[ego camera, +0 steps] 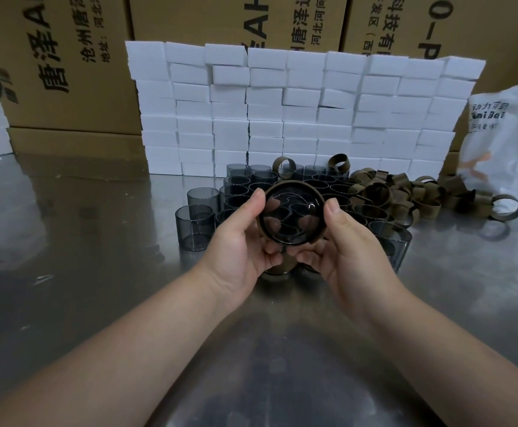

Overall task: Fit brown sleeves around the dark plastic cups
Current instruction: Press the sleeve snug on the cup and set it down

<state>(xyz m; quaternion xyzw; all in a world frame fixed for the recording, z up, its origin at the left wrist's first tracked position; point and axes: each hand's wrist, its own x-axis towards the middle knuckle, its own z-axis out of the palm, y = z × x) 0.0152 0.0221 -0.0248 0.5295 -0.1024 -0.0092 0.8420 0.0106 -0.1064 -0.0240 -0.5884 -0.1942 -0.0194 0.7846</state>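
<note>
Steel worktop [82, 241], wall of white foam blocks [297, 112] behind it, printed cartons [66, 72] at the back, white plastic bag [504, 134] far right. Bare cups [199, 198] stand clustered mid-worktop, with loose sleeves [405, 192] heaped just to their right.

Left hand [239, 245] and right hand [344, 245] hold one dark cup [291, 217] lifted above the cluster, its round end facing the camera. Each thumb is on an outer side and the fingers curl behind. Brown sleeve [294, 184] rings the cup. How far along the wall it sits can't be told from this angle.

Risks, as a judgement:
- Uneven thumb pressure could cock the sleeve so it jams or creases.
- An edge shows at the sleeve's lower right. If that's a seam, it could spring open there.
- Squeezing hard may flex the thin cup wall.
- A slip would drop the cup onto the standing cups below and topple several.
</note>
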